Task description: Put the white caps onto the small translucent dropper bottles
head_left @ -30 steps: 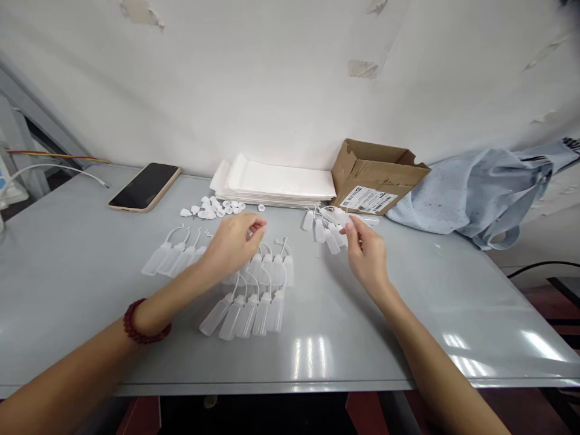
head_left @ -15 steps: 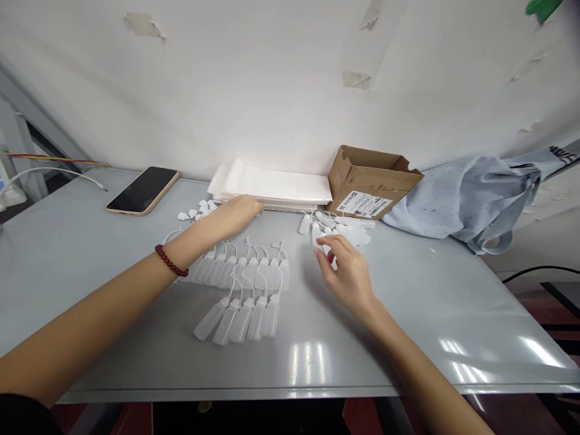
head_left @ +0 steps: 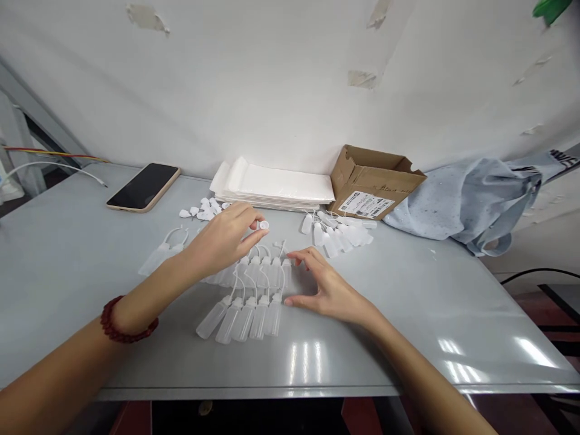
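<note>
Between thumb and fingertips, my left hand pinches a small round white cap, its hollow side showing. My right hand is open, thumb and fingers apart, beside the right end of two rows of small translucent squeeze bottles. The bottles lie on the table with thin strap-like tubes at their necks. My left forearm hides part of the back row. More loose white caps lie behind my left hand. Further bottles form a heap near the cardboard box, and a few others lie left of my wrist.
On the grey table, a stack of white envelopes rests against the wall. An opened cardboard box stands right of it, next to a pale blue cloth bag. A phone lies at the back left, near a white cable.
My left hand has come back from the loose caps toward the bottle rows, now showing a cap in its fingers. My right hand has moved left and down from the heap, its fingers spreading wider.
</note>
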Demonstrator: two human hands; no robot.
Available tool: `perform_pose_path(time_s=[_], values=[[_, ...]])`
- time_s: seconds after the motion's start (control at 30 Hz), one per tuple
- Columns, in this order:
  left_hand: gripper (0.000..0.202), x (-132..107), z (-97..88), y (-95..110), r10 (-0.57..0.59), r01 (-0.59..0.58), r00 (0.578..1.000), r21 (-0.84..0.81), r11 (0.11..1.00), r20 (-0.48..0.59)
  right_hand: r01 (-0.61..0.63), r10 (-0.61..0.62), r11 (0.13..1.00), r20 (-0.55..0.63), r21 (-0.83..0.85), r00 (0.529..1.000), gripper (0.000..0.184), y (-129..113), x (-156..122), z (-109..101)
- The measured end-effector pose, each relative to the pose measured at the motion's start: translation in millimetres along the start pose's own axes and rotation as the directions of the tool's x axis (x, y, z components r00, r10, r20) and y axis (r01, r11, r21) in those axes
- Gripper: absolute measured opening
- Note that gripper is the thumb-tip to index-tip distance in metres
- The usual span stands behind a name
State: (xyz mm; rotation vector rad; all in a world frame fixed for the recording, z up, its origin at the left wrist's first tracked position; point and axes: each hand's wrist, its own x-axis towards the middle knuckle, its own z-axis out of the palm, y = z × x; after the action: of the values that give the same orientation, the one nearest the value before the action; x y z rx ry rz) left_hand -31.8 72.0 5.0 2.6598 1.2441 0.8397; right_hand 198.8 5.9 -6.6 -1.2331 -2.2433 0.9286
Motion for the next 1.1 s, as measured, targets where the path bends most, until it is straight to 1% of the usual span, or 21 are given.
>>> perform_pose_path(time_s=[0.1,0.17,0.23,0.3,0.37,0.47,0.63,0.9,1.03,1.1], values=[[0.013,-9.0,-1.4,5.2,0.009,-0.011,0.996,-0.015,1.000,-0.086,0.023,-0.026,0.998,-0.046,-0.064,0.999,0.047,-7.7,-6.6,3.9],[0.011,-9.9,-1.8,8.1,0.002,-0.004,0.993,-0.020,1.000,-0.115,0.046,-0.047,0.990,-0.001,-0.134,0.999,0.044,-11.9,-12.7,9.1],[0.009,-8.8,-1.9,11.0,-0.005,0.002,0.992,-0.023,1.000,-0.124,0.083,-0.071,0.970,0.061,-0.230,0.996,0.050,-14.8,-18.0,15.7],[0.008,-7.8,-1.5,13.5,-0.001,-0.002,0.993,-0.024,1.000,-0.122,0.125,-0.099,0.944,0.097,-0.305,0.990,0.058,-16.3,-20.8,22.1],[0.008,-7.7,-0.6,15.4,0.014,-0.017,0.993,-0.018,1.000,-0.120,0.156,-0.127,0.921,0.103,-0.356,0.987,0.063,-16.7,-21.4,27.0],[0.007,-8.7,0.6,17.4,0.030,-0.032,0.992,-0.011,0.999,-0.122,0.179,-0.155,0.895,0.092,-0.409,0.984,0.064,-15.9,-20.6,30.3],[0.006,-9.7,1.3,19.2,0.055,-0.060,0.987,-0.024,0.998,-0.151,0.187,-0.175,0.876,0.068,-0.444,0.982,0.061,-14.1,-20.1,31.3],[0.006,-9.6,3.2,19.8,0.069,-0.077,0.986,-0.047,0.996,-0.151,0.215,-0.193,0.860,0.095,-0.463,0.977,0.053,-12.9,-20.4,36.2],[0.006,-9.7,1.2,23.6,0.033,-0.045,0.990,-0.087,0.995,-0.139,0.176,-0.158,0.897,0.080,-0.406,0.984,0.053,-15.1,-21.7,31.1],[0.008,-9.7,-2.4,27.4,-0.033,0.015,0.994,-0.168,0.986,-0.105,0.130,-0.119,0.932,0.051,-0.338,0.992,0.055,-17.1,-23.3,25.2]])
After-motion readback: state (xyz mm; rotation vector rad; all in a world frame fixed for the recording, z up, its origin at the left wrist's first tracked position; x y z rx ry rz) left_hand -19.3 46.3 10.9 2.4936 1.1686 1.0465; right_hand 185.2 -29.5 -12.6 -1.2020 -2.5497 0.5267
